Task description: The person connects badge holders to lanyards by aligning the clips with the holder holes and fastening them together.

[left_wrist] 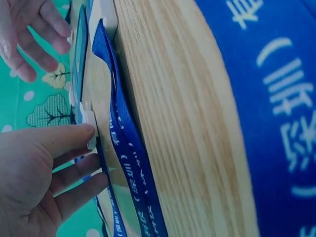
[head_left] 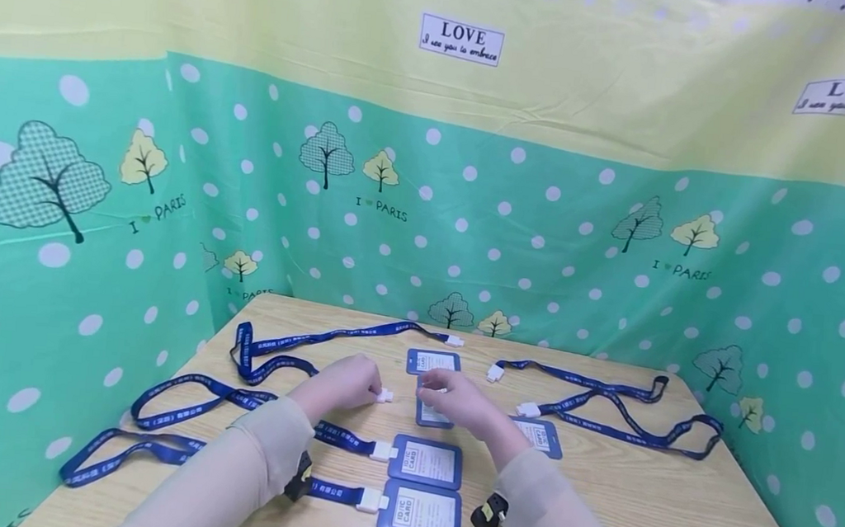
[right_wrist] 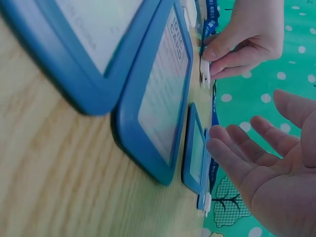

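Note:
My left hand (head_left: 342, 385) pinches the small white clip (head_left: 386, 395) of a navy lanyard just above the table; the left wrist view shows thumb and fingertips on the clip (left_wrist: 89, 123). Most of its strap is hidden behind the hand and sleeve. To the right, my right hand (head_left: 462, 401) hovers with spread, relaxed fingers over a blue card holder (head_left: 433, 415), partly covering it. From the right wrist view, the right hand (right_wrist: 269, 163) holds nothing, its fingertips beside the card holder (right_wrist: 194, 155). Another blue card holder (head_left: 422, 359) lies just behind.
Two card holders (head_left: 420, 511) joined to lanyard clips (head_left: 372, 500) lie nearest me. Another card holder (head_left: 539, 436) sits right of my right hand, near a lanyard clip (head_left: 528, 409). Navy lanyards (head_left: 625, 432) spread both sides. A patterned curtain (head_left: 515, 221) surrounds the wooden table (head_left: 641, 512).

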Demonstrator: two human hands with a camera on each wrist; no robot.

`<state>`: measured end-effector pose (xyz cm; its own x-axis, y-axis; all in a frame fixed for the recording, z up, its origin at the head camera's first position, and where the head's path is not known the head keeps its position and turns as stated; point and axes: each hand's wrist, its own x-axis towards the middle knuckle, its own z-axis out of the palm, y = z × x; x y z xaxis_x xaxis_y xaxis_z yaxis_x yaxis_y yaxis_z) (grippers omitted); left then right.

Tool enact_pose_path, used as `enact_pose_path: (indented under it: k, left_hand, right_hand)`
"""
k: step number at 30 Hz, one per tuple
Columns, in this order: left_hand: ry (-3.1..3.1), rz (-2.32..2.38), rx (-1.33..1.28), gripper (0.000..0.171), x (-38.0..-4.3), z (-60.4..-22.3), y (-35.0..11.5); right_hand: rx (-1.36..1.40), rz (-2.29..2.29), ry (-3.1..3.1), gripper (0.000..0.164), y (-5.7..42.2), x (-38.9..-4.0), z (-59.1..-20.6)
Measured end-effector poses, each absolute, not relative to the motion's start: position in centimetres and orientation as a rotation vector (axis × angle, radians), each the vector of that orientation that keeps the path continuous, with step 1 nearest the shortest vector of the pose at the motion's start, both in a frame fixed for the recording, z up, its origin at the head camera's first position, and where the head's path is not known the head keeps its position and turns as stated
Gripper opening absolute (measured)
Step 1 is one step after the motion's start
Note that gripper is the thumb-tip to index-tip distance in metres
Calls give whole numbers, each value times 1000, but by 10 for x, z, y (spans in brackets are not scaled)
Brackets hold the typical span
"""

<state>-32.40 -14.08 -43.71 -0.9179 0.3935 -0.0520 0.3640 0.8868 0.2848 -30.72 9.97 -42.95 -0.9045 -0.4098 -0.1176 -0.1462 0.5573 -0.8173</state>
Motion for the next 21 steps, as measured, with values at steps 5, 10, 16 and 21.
enact_pose_path:
  k: [5, 10, 16, 21]
  left_hand:
    - [2942, 393, 595, 5, -326, -438, -141]
    - [2947, 368, 594, 6, -328, -440, -140]
    - [2929, 382, 582, 9, -329, -440, -140]
    - [2921, 410, 545, 7, -329, -440, -141]
  right_hand:
    - [-480, -1287, 2477, 51, 96, -307, -432]
    - [-482, -1290, 2491, 50, 98, -305, -429]
    - [-497, -1290, 2518, 41, 104, -303, -420]
    - [-485, -1298, 2550, 43, 106, -304, -411]
